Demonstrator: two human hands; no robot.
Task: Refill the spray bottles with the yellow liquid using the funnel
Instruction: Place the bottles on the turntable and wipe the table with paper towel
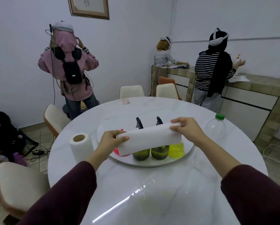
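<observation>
Centrally, a round white marble table (152, 184) fills the lower half of the frame, carrying a raised turntable (103, 127) at mid-frame on which the task's things stand in a row. From largest to smallest: a clear plastic bottle with a green cap (216, 127) stands at the right of the frame, apart from the turntable and apparently without liquid; a paper towel roll (80, 147) stands upright at left, just beside the turntable's rim; two dark spray bottles (141, 154) stand side by side, showing yellow-green liquid low in their bodies, black trigger heads fitted; a container of bright yellow liquid (176, 150) stands just right of them; a red item (116, 151), possibly the funnel, is largely hidden at their left. A white paper towel sheet (148, 140) is stretched in front of the bottles, the left hand (110, 140) pinching its lower left end and the right hand (187, 129) pinching its upper right end. As a judgement, the sheet is light and limp, best held by its edges; the bottles look smooth and rigid, possibly slippery if wet, and are best grasped round the body, with the heads unscrewed at the neck. A pink phone (126, 101) lies at the table's far edge.
</observation>
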